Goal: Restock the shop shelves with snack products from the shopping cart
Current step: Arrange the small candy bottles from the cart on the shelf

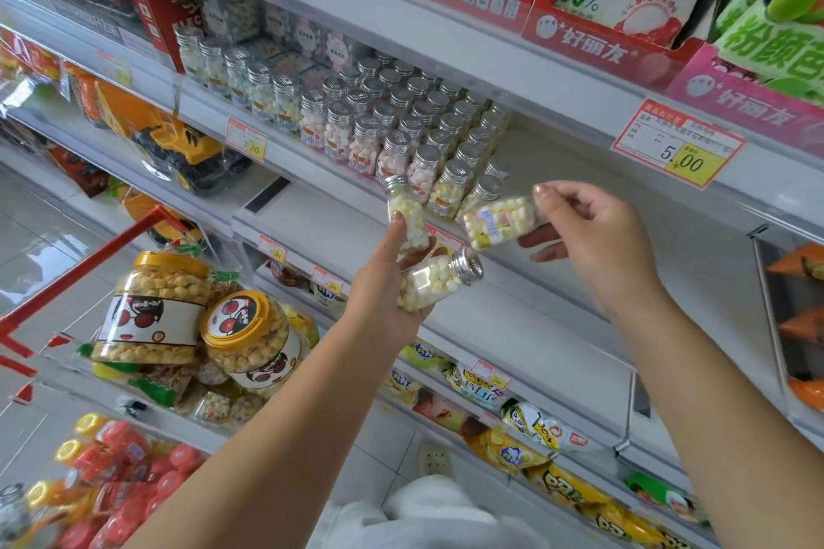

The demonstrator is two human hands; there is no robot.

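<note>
Left hand (379,299): my fingers (394,236) are wrapped round two candy bottles, an upright bottle (406,214) and a palm bottle (439,279) lying crosswise.
Right hand (597,236): I'm pinching a third bottle (497,222) sideways by one end, just off the shelf (562,156) edge.
Bottle rows (401,125): packed close together.
Risk: the palm bottle looks loosely held and could roll out. Setting the third bottle down tilted could topple the front row.

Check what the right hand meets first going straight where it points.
Probably the upright bottle in the left hand: the right hand and its held bottle point leftward at it. Depth unclear; could reach shelf bottles instead.
</note>
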